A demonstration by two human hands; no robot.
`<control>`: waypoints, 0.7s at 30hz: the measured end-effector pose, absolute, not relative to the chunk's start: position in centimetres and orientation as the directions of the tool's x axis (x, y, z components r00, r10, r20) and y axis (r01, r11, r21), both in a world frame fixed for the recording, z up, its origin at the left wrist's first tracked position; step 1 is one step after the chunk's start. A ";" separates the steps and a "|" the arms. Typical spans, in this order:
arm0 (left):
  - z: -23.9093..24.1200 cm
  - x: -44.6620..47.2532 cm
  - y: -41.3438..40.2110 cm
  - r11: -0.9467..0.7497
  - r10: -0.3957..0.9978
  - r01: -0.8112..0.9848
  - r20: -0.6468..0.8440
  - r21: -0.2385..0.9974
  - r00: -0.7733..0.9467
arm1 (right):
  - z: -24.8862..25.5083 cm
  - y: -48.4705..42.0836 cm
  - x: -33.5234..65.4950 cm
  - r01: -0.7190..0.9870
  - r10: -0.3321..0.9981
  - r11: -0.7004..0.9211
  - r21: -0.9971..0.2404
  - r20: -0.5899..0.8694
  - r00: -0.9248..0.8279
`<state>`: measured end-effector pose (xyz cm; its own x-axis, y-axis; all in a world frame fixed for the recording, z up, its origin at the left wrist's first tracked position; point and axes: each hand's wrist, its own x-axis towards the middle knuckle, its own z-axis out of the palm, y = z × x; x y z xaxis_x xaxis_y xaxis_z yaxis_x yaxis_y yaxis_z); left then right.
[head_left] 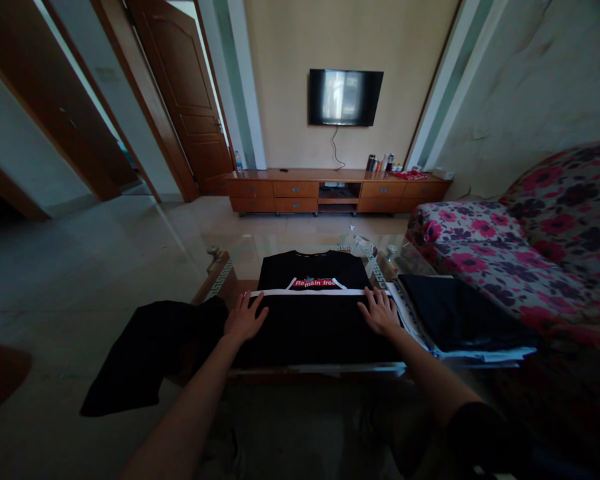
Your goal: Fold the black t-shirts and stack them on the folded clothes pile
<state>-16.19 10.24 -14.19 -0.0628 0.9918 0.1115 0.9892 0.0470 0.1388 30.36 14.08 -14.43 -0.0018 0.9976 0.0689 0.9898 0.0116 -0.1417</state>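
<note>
A black T-shirt [315,327] with a red "Remain free" print lies on the glass coffee table [240,250], its neckline at the far side. Across it runs a straight white strip [315,292]; I cannot tell if it is a hem or a separate piece. My left hand [245,316] rests flat on the shirt at the strip's left end, fingers spread. At the right end, my right hand [380,311] lies the same way, open. Black cloth [145,353] hangs off the table's left side.
A stack of folded clothes [455,313], dark on top, sits on the table's right side. Beyond it stands a floral sofa [475,247]. A wooden TV cabinet [295,190] with bottles on top runs along the far wall, under a television [345,98].
</note>
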 end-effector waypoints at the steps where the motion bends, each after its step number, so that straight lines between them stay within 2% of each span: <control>1: -14.2 -16.4 10.7 0.061 0.991 0.989 0.110 0.134 -0.076 | -14.4 14.6 30.6 0.989 0.997 -0.011 -0.150 0.079 0.023; 10: -16.1 -18.0 13.9 0.077 0.989 0.987 0.114 0.138 -0.093 | -15.1 19.0 31.6 0.990 1.000 -0.026 -0.139 0.014 0.028; 13: -15.5 -17.8 15.9 0.124 0.979 0.977 0.138 0.172 -0.149 | -14.4 21.0 31.1 0.986 0.995 -0.047 -0.160 0.074 0.059; 16: -14.3 -17.6 19.2 0.145 0.974 0.942 0.124 0.302 -0.189 | -13.1 23.8 30.7 0.972 0.989 -0.051 -0.229 0.127 0.082; 18: -13.6 -17.6 21.9 0.183 0.966 0.887 0.089 0.425 -0.242 | -12.4 26.1 30.4 0.950 0.990 -0.068 -0.305 0.101 0.104; 21: -13.3 -17.8 26.1 0.249 0.948 0.822 0.044 0.512 -0.315 | -12.0 29.8 29.9 0.918 0.988 -0.113 -0.381 0.052 0.144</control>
